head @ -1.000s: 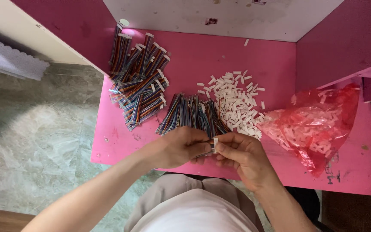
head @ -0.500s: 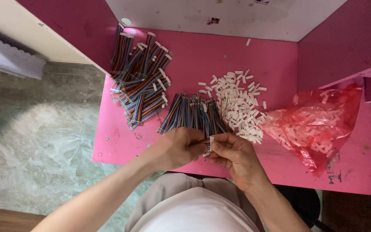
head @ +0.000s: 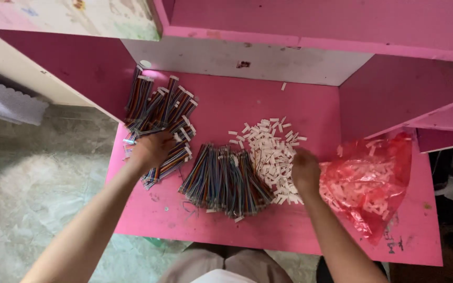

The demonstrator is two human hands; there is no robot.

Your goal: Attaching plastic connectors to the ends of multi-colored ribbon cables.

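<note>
Wire bundles and white plugs sorted on a pink tabletop [head: 221,107]

The left hand [head: 150,149] is laid on finished wires [head: 158,112] near the left edge; whether either the left or the right hand [head: 305,170], set on the white plugs [head: 271,144] at mid-tabletop, grips anything cannot be told. Plugs could be scattered by a careless sweep.

- My pink worktop [head: 310,99] sits boxed in by pink side panels [head: 405,89] and a scuffed white back panel [head: 247,57].
- Below me, mottled grey-green floor [head: 32,178] in soft daylight.
</note>
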